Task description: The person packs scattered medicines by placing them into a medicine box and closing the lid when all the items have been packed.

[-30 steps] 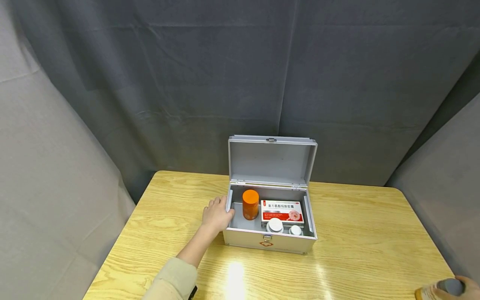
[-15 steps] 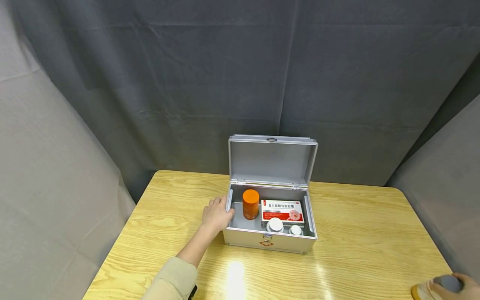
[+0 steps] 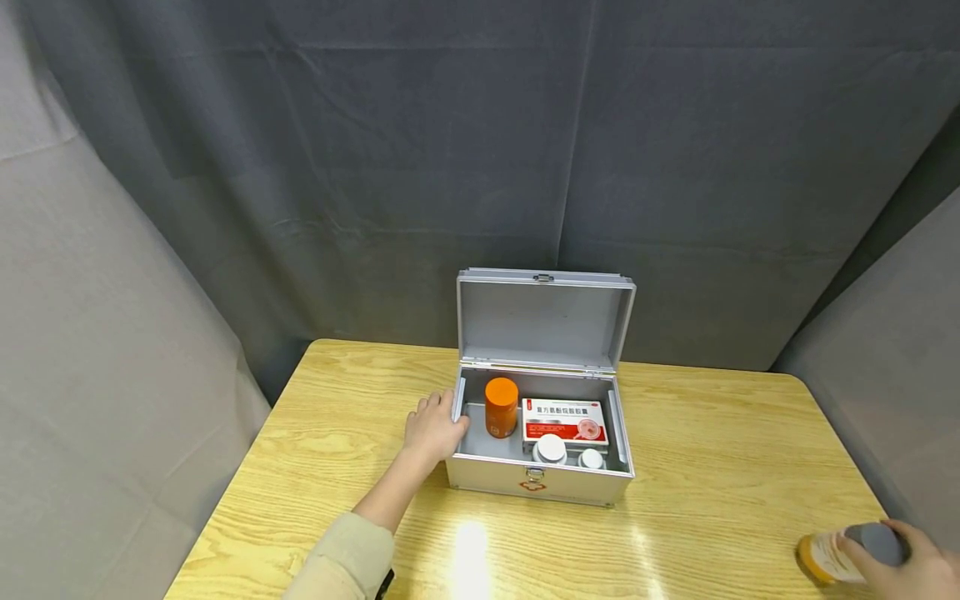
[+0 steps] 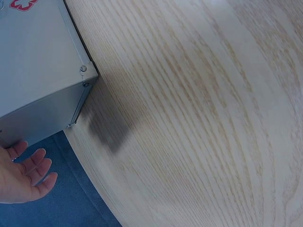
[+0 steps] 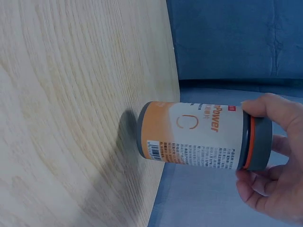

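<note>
My left hand point(image 3: 433, 431) holds the left wall of an open silver first-aid box point(image 3: 495, 479), thumb over the rim and fingers outside. In the left wrist view, loosely bent fingers point(image 4: 38, 170) show beside the box. Inside the box stands an orange bottle point(image 3: 501, 410), left of a red-and-white medicine carton point(image 3: 564, 421) and two white-capped bottles, one larger point(image 3: 551, 448) and one smaller point(image 3: 591, 460). At the lower right, my right hand point(image 3: 918, 567) grips an orange-and-white pill bottle point(image 5: 194, 135) by its grey cap point(image 5: 259, 142). Its base is close over the tabletop.
The box's lid point(image 3: 543, 325) stands raised at the back, near the table's far edge. Dark grey cloth point(image 3: 375, 167) hangs behind the wooden table point(image 3: 720, 467). Pale cloth walls rise at the left point(image 3: 112, 375) and right point(image 3: 885, 375).
My right hand has moved slightly left and away from me with the pill bottle, bringing more of both into the head view. The left hand and the box have stayed put.
</note>
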`<control>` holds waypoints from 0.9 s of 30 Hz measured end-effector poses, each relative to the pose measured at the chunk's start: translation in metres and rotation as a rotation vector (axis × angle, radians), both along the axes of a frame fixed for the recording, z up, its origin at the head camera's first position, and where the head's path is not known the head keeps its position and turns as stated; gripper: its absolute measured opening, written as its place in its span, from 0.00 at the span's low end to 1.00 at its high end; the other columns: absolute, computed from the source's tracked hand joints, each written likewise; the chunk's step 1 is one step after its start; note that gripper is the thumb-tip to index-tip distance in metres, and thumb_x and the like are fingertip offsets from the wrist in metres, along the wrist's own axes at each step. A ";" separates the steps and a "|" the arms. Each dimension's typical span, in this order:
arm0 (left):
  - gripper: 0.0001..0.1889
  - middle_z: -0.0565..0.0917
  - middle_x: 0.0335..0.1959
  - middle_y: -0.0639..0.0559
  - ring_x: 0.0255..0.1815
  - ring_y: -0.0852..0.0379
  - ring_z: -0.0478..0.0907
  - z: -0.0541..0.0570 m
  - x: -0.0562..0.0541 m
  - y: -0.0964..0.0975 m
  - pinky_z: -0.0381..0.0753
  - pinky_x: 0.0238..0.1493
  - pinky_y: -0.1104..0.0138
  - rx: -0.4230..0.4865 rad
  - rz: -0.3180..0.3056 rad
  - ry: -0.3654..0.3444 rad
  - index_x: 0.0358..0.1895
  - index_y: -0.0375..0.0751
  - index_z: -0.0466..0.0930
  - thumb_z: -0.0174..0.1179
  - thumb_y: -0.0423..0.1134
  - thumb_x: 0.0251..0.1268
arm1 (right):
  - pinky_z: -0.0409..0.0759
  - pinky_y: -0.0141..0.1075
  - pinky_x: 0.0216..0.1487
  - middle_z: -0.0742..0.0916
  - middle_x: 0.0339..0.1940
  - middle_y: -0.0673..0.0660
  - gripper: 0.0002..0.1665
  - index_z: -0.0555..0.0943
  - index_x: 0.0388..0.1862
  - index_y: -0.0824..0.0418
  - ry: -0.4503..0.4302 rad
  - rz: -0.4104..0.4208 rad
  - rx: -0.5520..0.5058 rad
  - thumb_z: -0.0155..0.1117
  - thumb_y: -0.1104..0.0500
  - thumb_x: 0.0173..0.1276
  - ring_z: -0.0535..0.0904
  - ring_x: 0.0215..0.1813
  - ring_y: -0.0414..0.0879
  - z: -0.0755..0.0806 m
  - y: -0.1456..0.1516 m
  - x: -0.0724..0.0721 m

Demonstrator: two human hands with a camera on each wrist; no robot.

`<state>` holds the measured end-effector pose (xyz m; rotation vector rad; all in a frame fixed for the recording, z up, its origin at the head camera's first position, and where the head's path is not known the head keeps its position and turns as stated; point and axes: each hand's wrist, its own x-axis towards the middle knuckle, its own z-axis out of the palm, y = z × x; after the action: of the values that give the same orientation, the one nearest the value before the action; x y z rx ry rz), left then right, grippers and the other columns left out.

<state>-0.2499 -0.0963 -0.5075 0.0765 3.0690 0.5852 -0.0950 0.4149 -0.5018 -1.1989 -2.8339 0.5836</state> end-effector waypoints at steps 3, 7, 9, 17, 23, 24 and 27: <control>0.29 0.70 0.59 0.40 0.57 0.43 0.66 0.000 0.000 0.000 0.66 0.54 0.49 -0.009 -0.001 0.006 0.63 0.42 0.63 0.49 0.52 0.61 | 0.73 0.52 0.35 0.63 0.51 0.80 0.43 0.57 0.64 0.72 0.002 0.012 0.026 0.60 0.50 0.57 0.64 0.48 0.71 0.001 -0.001 -0.002; 0.29 0.71 0.58 0.41 0.56 0.43 0.67 0.000 -0.001 0.001 0.67 0.52 0.50 -0.017 0.000 0.007 0.62 0.42 0.64 0.49 0.52 0.61 | 0.71 0.56 0.44 0.65 0.52 0.80 0.47 0.58 0.65 0.72 -0.020 0.028 0.049 0.60 0.43 0.57 0.64 0.50 0.72 0.002 -0.001 -0.005; 0.28 0.71 0.58 0.40 0.56 0.43 0.67 0.001 0.000 0.001 0.67 0.52 0.50 -0.018 0.000 0.004 0.62 0.41 0.64 0.49 0.52 0.61 | 0.68 0.58 0.48 0.65 0.53 0.80 0.48 0.58 0.65 0.71 -0.022 0.035 0.046 0.59 0.40 0.57 0.64 0.51 0.71 0.004 -0.003 -0.006; 0.29 0.70 0.58 0.40 0.57 0.43 0.67 0.002 0.000 0.001 0.67 0.53 0.49 -0.010 0.003 -0.001 0.62 0.41 0.64 0.49 0.52 0.60 | 0.66 0.60 0.43 0.66 0.48 0.80 0.46 0.61 0.63 0.71 0.107 0.104 0.020 0.60 0.41 0.57 0.61 0.51 0.72 0.019 -0.019 -0.013; 0.30 0.69 0.60 0.40 0.58 0.42 0.66 0.003 0.001 0.001 0.66 0.55 0.49 -0.008 0.002 -0.012 0.64 0.41 0.63 0.48 0.53 0.60 | 0.61 0.65 0.48 0.67 0.47 0.81 0.45 0.64 0.60 0.75 0.242 0.225 0.040 0.62 0.42 0.57 0.60 0.51 0.74 0.028 -0.033 -0.022; 0.30 0.69 0.60 0.40 0.58 0.43 0.66 0.004 0.001 0.001 0.66 0.55 0.49 -0.006 0.002 -0.013 0.63 0.41 0.63 0.48 0.53 0.60 | 0.60 0.66 0.49 0.67 0.47 0.81 0.44 0.64 0.59 0.75 0.260 0.243 0.045 0.62 0.42 0.57 0.60 0.50 0.74 0.029 -0.036 -0.023; 0.29 0.70 0.59 0.40 0.57 0.42 0.66 0.004 0.001 0.001 0.66 0.54 0.48 -0.001 -0.002 -0.009 0.62 0.41 0.63 0.48 0.52 0.60 | 0.63 0.66 0.44 0.68 0.46 0.82 0.42 0.67 0.57 0.75 0.340 0.281 0.062 0.65 0.46 0.55 0.62 0.48 0.74 0.033 -0.043 -0.025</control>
<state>-0.2488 -0.0957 -0.5034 0.0775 3.0605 0.5817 -0.1196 0.3715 -0.4688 -0.6226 -2.7135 0.6314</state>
